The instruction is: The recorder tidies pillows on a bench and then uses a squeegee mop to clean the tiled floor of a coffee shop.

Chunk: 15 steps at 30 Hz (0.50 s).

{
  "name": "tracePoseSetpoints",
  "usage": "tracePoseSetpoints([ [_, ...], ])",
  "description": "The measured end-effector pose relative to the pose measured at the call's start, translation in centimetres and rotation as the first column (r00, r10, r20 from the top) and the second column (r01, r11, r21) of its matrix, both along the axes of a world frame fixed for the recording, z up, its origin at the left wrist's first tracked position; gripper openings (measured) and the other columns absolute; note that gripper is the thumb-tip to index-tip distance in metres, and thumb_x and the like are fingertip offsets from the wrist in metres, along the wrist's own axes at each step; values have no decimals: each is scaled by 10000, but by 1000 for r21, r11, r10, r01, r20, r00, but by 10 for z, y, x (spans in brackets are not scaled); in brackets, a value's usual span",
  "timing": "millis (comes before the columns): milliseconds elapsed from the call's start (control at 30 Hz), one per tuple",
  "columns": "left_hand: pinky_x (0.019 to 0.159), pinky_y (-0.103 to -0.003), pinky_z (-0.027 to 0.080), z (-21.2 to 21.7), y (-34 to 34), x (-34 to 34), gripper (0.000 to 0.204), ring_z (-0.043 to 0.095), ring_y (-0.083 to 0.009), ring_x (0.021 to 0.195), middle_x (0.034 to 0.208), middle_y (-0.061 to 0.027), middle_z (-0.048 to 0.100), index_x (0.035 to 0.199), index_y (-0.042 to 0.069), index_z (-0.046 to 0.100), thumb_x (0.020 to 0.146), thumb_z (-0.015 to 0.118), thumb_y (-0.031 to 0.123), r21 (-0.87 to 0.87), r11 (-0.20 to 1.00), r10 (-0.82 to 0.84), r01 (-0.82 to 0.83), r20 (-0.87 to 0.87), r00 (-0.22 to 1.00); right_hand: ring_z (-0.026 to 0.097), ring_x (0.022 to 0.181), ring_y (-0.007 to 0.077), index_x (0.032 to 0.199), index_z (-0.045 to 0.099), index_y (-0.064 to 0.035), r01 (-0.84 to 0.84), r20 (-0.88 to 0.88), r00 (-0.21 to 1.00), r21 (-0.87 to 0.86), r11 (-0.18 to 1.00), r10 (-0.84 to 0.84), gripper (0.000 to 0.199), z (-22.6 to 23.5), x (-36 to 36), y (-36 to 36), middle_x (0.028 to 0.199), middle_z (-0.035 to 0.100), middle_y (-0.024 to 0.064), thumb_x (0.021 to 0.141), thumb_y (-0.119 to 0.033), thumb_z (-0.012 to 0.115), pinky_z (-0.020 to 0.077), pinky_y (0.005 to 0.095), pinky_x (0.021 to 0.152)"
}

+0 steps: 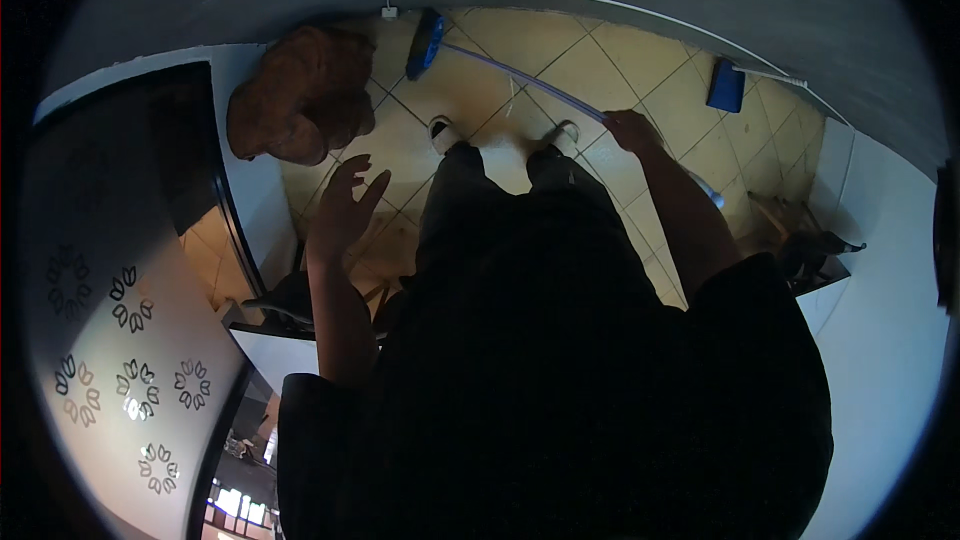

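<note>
My right hand (pixel 632 130) is closed round the long pale handle of a broom (pixel 530 80). The handle slants up to the left, and its blue head with dark bristles (pixel 425 44) rests on the tiles near the far wall. Past my hand, the handle's other end shows beside my right forearm. My left hand (pixel 350 208) hangs in the air with its fingers apart and nothing in it. Closest to it is a large reddish-brown, lumpy covered object (pixel 305 95), whose kind I cannot make out.
A blue dustpan (pixel 726 86) lies by the far wall at the right. A white cable (pixel 600 2) runs along that wall. Dark glass with flower patterns (pixel 138 388) stands at the left. Wooden legs (pixel 775 215) show at the right, near a white wall (pixel 890 340). The floor has yellowish tiles (pixel 590 60).
</note>
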<state>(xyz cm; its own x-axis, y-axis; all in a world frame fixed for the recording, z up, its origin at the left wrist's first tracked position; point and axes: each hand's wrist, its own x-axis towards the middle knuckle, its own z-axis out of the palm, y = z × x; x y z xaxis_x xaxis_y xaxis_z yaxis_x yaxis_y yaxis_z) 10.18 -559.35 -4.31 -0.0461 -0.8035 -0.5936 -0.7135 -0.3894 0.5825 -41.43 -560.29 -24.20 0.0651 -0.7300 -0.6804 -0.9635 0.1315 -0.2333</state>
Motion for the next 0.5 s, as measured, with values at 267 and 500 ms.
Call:
tracePoseSetpoints([
  [267, 1004, -407, 505, -12, 46, -157, 634, 609, -318, 1233, 1370, -199, 603, 1390, 15, 540, 952, 703, 443, 102, 989, -102, 105, -39, 994, 678, 1137, 370, 1274, 707, -143, 458, 63, 886, 39, 888, -459, 429, 13, -213, 195, 1200, 710, 196, 1019, -455, 557, 550, 436, 959],
  [500, 1068, -418, 460, 1, 57, -262, 672, 580, -342, 1282, 1376, -218, 591, 1399, -7, 527, 955, 676, 475, 192, 946, -245, 262, -109, 963, 667, 1150, 378, 1315, 682, -154, 471, 197, 845, 167, 866, -497, 398, 63, -225, 183, 1190, 708, 210, 1027, -400, 561, 552, 438, 950],
])
